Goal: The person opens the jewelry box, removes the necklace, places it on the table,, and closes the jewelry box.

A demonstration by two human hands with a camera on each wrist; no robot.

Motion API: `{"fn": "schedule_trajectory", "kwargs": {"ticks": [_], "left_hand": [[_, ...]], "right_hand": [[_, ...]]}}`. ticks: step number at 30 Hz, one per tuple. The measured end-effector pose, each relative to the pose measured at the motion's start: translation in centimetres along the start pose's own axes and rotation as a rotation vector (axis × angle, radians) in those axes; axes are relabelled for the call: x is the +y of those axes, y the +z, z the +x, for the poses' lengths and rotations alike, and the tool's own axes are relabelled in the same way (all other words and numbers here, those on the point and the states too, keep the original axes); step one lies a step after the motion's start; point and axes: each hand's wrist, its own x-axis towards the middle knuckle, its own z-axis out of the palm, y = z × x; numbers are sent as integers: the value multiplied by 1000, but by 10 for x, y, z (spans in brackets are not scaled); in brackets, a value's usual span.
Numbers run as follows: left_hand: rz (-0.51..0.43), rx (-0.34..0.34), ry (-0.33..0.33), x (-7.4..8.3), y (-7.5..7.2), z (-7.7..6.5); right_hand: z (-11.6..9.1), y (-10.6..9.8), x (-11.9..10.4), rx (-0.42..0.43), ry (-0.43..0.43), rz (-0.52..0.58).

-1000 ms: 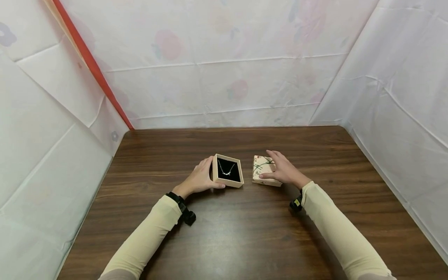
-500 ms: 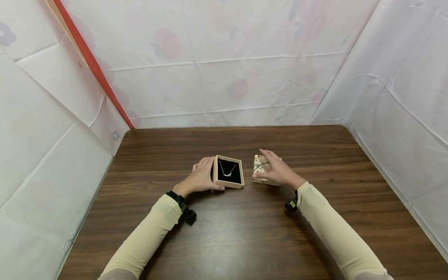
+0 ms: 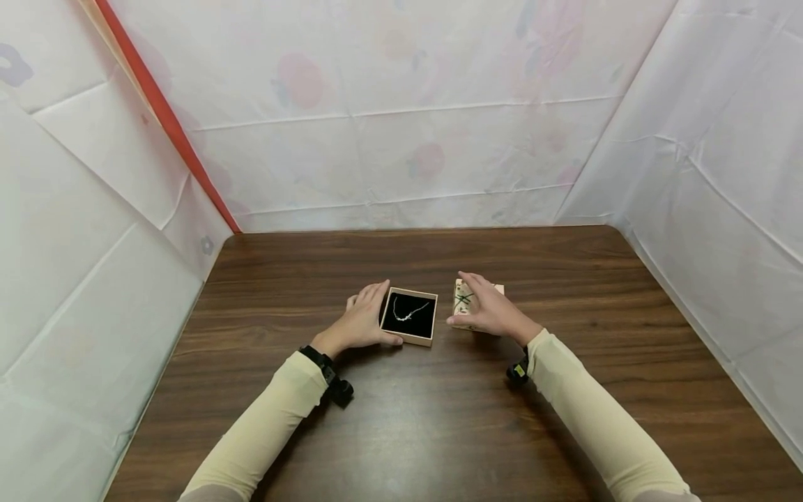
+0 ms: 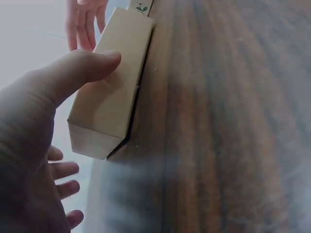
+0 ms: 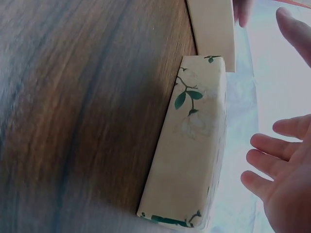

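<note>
A square cream box (image 3: pixel 417 339) lies on the table with its inside facing up. A silver necklace (image 3: pixel 403 318) lies on its black lining. My left hand (image 3: pixel 359 322) is at the box's left side; in the left wrist view its thumb (image 4: pixel 104 63) touches the front face, while the other fingers (image 4: pixel 68 188) show loose and off the box. To the right, a cream lid (image 3: pixel 463 301) printed with flowers and green leaves sits on the table. My right hand (image 3: pixel 498 314) hovers over it, fingers (image 5: pixel 265 165) spread and apart from it in the right wrist view.
Dark wood-grain table (image 3: pixel 401 418) under everything. White printed sheets (image 3: pixel 401 125) hang behind and along both sides, with a red strip (image 3: pixel 169 118) at the left corner. Black straps with cameras (image 3: pixel 339 390) sit on both wrists.
The box has come down from a tilt to lie flatter, and the necklace chain has shifted inside it. My right hand has moved left over the lid. My left hand has barely moved.
</note>
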Motion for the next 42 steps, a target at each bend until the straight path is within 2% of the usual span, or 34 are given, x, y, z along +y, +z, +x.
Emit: {"fn": "schedule_trajectory", "kwargs": {"ticks": [7,13,31,42], "left_hand": [[-63,2,68,-2,-3,0],[-72,15,105,-3,-2,0],[0,66,-1,17,4,-5],[13,97,-6,21,11,-4]], "right_hand": [[0,3,-3,-6,3,0],[-1,5,-6,-12,4,-11],[0,8,-15,-8,-4,-24],[3,10,-18,15,-57,-65]]}}
